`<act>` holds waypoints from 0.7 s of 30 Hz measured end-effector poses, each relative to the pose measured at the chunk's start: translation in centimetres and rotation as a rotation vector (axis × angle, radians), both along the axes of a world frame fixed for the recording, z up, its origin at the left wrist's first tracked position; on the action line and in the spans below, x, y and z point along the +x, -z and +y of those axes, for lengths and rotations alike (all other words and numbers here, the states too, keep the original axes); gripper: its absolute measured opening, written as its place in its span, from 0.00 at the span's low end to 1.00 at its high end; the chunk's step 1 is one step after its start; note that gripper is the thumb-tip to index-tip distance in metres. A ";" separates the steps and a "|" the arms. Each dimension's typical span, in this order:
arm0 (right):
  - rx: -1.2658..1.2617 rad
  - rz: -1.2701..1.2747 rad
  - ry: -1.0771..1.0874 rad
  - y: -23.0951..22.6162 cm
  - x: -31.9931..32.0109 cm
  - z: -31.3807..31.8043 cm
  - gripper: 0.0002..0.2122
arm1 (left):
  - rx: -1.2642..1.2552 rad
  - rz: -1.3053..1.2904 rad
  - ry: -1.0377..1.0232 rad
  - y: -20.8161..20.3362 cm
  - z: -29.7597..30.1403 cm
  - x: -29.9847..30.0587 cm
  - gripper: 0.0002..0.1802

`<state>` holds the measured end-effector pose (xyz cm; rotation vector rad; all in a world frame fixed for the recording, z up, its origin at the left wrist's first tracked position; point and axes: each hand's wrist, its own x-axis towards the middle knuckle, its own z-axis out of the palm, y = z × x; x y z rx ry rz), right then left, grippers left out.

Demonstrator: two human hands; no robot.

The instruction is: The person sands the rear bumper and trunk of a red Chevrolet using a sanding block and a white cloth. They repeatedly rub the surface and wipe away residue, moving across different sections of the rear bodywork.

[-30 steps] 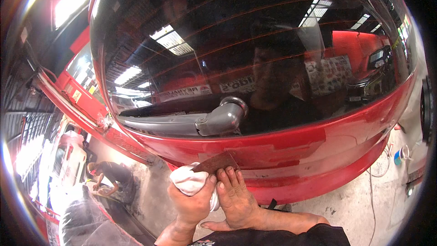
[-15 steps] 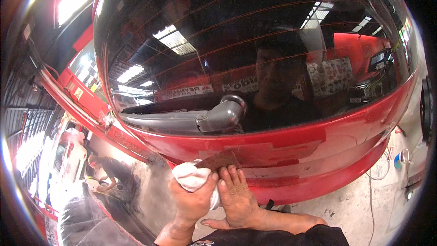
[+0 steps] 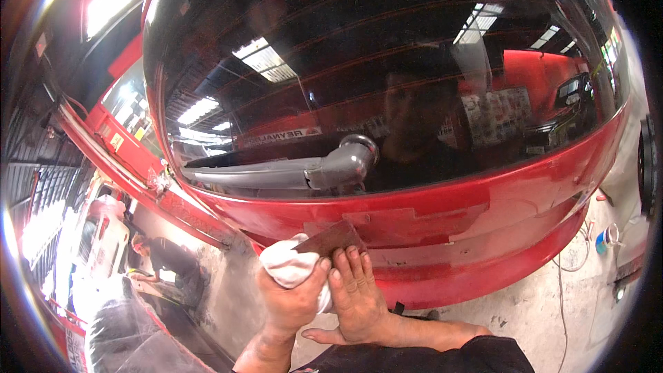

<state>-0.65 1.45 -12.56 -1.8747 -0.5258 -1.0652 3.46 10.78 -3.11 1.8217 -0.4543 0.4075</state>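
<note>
One flat brown piece [image 3: 329, 237] lies at the red rear panel [image 3: 456, 206] of a vehicle, below the window. One white cloth [image 3: 286, 264] bunches at its left end. The person's left hand [image 3: 290, 300] is clamped on the cloth, wrist raised from below; whether it also pinches the piece cannot be told. The right hand [image 3: 356, 300] has four straight fingers side by side, tips at the piece's lower edge, the thumb spread apart. One grey wiper [image 3: 297, 172] sits above. On the floor [image 3: 511, 311], right, stands one blue-and-white container [image 3: 603, 240], contents unclear. One co-worker [image 3: 176, 262] bends at left.
</note>
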 end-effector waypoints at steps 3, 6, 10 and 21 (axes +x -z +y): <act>-0.062 0.006 0.013 0.2 0.3 0.7 0.55 | 0.035 0.047 0.078 0.9 3.1 2.2 0.13; -0.116 0.015 0.038 0.6 0.5 1.1 0.55 | -0.019 0.115 0.093 0.6 3.3 2.6 0.10; -0.086 0.014 0.152 1.6 0.4 0.1 0.53 | 0.156 -0.009 0.048 -0.5 -0.5 1.4 0.14; -0.097 0.020 0.152 1.5 -0.8 -1.4 0.51 | 0.165 0.017 0.058 -0.9 -1.3 0.4 0.10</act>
